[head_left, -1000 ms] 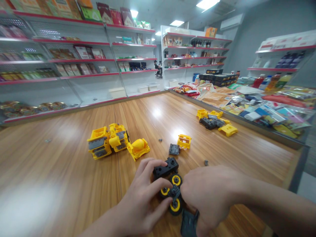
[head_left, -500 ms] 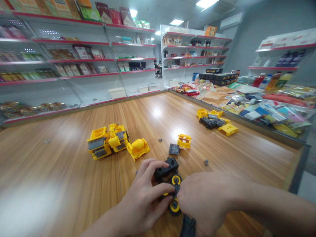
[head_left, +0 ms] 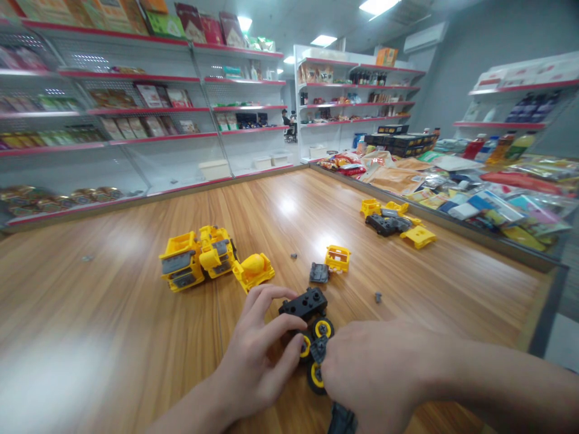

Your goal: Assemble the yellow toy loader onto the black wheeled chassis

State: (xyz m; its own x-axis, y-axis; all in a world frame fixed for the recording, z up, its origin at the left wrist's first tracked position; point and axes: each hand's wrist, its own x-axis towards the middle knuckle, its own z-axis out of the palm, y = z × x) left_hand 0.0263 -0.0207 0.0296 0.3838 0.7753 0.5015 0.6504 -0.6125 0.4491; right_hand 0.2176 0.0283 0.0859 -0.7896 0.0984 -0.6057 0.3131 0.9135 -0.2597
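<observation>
My right hand [head_left: 371,364] is closed around a dark-handled tool [head_left: 341,419]. The tool's handle shows below the fist; its kind is mostly hidden. Beside the fist's fingers is a small dark grey piece [head_left: 319,348], among black wheels with yellow hubs [head_left: 322,328]. My left hand [head_left: 260,349] is loosely curved, its index finger and thumb apart. The thumb tip is at a wheel, and whether it touches I cannot tell. Just beyond lies a black toy chassis [head_left: 305,304] with round holes, near the left fingertips. A grey part [head_left: 319,273] and a yellow cab frame [head_left: 338,258] lie farther out.
Yellow toy trucks [head_left: 196,256] and a yellow mixer body [head_left: 254,270] stand left of centre. Loose screws [head_left: 378,297] lie on the wooden table [head_left: 136,349]. More toy parts [head_left: 389,223] sit at the back right, near a raised edge with packaged goods beyond.
My left finger and thumb have come away from the small dark grey piece and moved left, uncovering it, a wheel and more of the chassis. My right hand stays nearly in place.
</observation>
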